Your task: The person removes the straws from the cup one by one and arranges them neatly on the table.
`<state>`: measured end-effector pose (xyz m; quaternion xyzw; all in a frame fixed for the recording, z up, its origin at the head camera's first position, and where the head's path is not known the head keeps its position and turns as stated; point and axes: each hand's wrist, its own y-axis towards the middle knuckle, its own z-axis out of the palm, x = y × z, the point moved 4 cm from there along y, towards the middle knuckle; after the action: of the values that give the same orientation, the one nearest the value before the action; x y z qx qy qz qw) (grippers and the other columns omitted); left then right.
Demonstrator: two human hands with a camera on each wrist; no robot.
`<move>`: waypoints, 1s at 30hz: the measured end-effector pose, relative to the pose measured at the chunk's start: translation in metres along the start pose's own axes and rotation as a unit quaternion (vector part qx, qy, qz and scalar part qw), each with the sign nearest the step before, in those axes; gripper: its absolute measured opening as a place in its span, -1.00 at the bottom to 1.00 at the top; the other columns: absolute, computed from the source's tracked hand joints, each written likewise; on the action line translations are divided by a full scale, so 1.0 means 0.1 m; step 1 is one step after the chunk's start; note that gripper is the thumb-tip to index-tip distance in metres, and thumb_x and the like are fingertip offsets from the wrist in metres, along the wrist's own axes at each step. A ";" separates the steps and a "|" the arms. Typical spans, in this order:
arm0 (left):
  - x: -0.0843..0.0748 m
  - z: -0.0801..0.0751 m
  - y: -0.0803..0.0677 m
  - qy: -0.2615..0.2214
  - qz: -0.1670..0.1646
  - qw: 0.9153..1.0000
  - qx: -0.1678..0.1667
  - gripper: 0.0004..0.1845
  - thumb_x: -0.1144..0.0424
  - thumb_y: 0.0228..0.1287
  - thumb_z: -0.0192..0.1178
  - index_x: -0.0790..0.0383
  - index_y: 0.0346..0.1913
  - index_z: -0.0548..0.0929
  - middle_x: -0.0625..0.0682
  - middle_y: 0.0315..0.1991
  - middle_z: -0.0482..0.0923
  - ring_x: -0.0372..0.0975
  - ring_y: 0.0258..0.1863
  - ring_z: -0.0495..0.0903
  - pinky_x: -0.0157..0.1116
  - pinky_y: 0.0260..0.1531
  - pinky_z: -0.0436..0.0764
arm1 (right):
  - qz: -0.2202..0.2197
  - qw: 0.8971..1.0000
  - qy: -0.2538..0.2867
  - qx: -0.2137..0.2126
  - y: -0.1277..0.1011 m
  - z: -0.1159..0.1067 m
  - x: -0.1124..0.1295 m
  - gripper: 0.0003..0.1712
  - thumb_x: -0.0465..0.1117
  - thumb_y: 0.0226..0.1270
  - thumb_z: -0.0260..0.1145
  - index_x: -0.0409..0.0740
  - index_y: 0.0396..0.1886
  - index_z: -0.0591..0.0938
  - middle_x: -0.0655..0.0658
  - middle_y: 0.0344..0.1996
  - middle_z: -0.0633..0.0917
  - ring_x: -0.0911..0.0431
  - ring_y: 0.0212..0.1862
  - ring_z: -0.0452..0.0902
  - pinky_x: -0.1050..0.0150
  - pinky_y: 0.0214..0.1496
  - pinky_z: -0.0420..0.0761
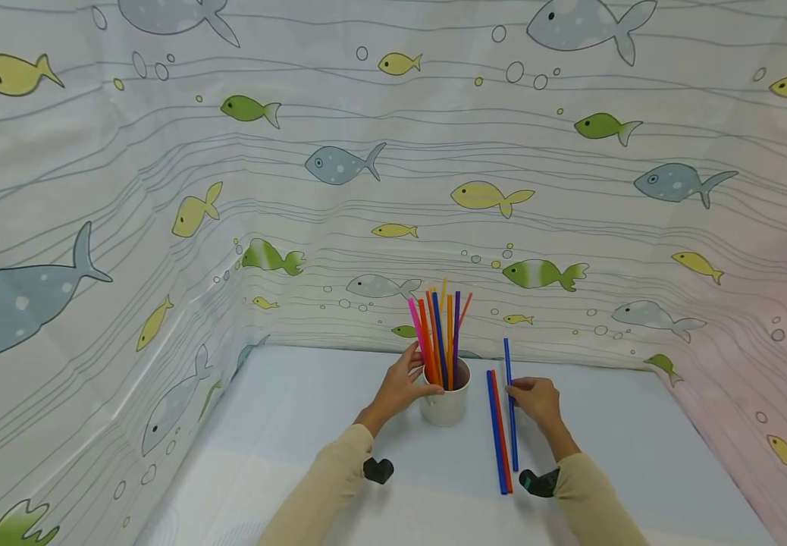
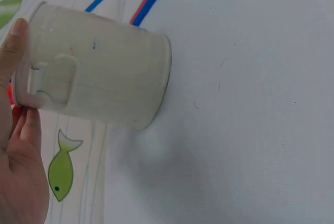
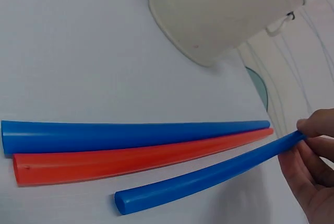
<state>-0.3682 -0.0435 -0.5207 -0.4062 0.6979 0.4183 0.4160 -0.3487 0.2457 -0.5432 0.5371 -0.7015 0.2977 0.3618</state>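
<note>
Blue straw (image 3: 209, 176), pinched in right hand (image 1: 537, 400); red straw (image 3: 104, 165) and second blue straw (image 3: 104, 137), left of that hand; cup (image 1: 444, 410) of coloured straws (image 1: 440, 341), farther left, gripped by left hand (image 1: 400, 387).

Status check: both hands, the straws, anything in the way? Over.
Left hand grips cup. Right hand pinches blue straw. Possibly in the way: red straw and second blue straw, lying between right hand and cup.

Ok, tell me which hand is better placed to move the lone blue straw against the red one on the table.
Probably the right hand: it pinches that blue straw, just beside the red straw. The left hand grips the cup, farther from both.
</note>
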 end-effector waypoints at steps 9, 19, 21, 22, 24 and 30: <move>-0.03 0.01 0.00 -0.019 0.015 1.000 0.010 0.09 0.40 0.04 0.46 0.34 0.52 -0.06 0.34 0.23 0.36 0.09 0.28 0.37 -0.01 0.24 0.40 | 0.000 1.000 -0.005 0.000 -0.02 0.08 -0.15 -0.64 -0.19 0.25 0.41 -0.41 -0.09 0.68 -0.29 -0.25 0.72 0.05 -0.35 0.68 0.23 -0.31 0.71; 0.03 0.00 0.01 -0.008 0.010 1.000 0.003 0.13 0.19 0.00 0.51 0.22 0.54 -0.01 0.14 0.21 0.42 -0.12 0.27 0.42 -0.26 0.21 0.46 | -0.012 1.000 -0.010 0.001 -0.09 0.14 -0.19 -0.66 -0.21 0.22 0.43 -0.42 -0.15 0.70 -0.27 -0.32 0.73 0.08 -0.41 0.64 0.24 -0.38 0.69; 0.03 0.00 0.01 -0.005 0.009 1.000 0.003 0.13 0.17 0.00 0.51 0.22 0.54 -0.01 0.13 0.21 0.42 -0.13 0.27 0.42 -0.27 0.21 0.46 | -0.010 1.000 -0.013 -0.001 -0.10 0.15 -0.19 -0.66 -0.21 0.22 0.43 -0.41 -0.15 0.70 -0.26 -0.32 0.73 0.09 -0.41 0.64 0.23 -0.36 0.69; 0.03 0.00 0.01 -0.005 0.009 1.000 0.003 0.13 0.17 0.00 0.51 0.23 0.54 -0.01 0.13 0.21 0.42 -0.13 0.27 0.42 -0.27 0.21 0.46 | -0.012 1.000 -0.014 0.000 -0.10 0.15 -0.20 -0.67 -0.21 0.22 0.43 -0.42 -0.15 0.70 -0.28 -0.32 0.73 0.08 -0.41 0.64 0.22 -0.36 0.69; 0.03 0.00 0.01 -0.004 0.007 1.000 0.002 0.13 0.18 0.00 0.51 0.22 0.54 -0.01 0.13 0.21 0.42 -0.14 0.27 0.42 -0.28 0.20 0.46 | -0.015 1.000 -0.019 -0.002 -0.11 0.16 -0.20 -0.67 -0.22 0.21 0.43 -0.43 -0.17 0.70 -0.27 -0.34 0.73 0.08 -0.42 0.65 0.22 -0.37 0.69; 0.03 -0.01 0.01 -0.004 0.006 1.000 0.001 0.12 0.20 0.00 0.51 0.21 0.54 0.00 0.12 0.21 0.41 -0.14 0.26 0.42 -0.30 0.20 0.46 | -0.031 0.999 -0.020 -0.002 -0.13 0.17 -0.20 -0.70 -0.26 0.18 0.44 -0.45 -0.21 0.71 -0.27 -0.38 0.74 0.07 -0.44 0.66 0.21 -0.40 0.69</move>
<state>-0.3699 -0.0445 -0.5229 -0.3997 0.6993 0.4214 0.4167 -0.3358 0.2393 -0.5687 0.5633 -0.6923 0.2744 0.3579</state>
